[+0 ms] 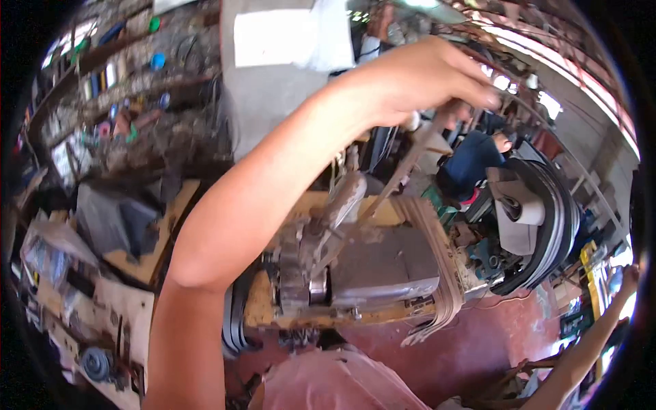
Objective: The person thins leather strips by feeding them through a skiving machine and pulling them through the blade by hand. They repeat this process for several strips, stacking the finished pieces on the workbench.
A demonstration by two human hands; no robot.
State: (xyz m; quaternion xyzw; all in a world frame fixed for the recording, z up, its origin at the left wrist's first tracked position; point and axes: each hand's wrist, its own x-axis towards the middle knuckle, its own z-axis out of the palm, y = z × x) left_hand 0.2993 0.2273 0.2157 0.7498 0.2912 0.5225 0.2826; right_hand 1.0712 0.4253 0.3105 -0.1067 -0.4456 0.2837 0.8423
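Note:
My left arm reaches up across the view, and my left hand (pixel 447 85) is closed around the upper end of a long brown strip (pixel 402 171). From there the strip slants down to a grey metal machine (pixel 386 263) on a yellowish worktable (pixel 263 301). A rounded, worn metal handle (pixel 347 195) rises beside the strip, at the machine's left part. Far off at the right edge, my right hand (pixel 630 277) is stretched out and small in view, its fingers too blurred to make out.
Several long tan strips (pixel 444 287) drape over the worktable's right end. Beyond them hang dark curved bands (pixel 564 225) near a seated person in dark blue (pixel 471 160). Cluttered shelves (pixel 137 102) line the left wall. A coil (pixel 97 362) lies on a side bench at lower left.

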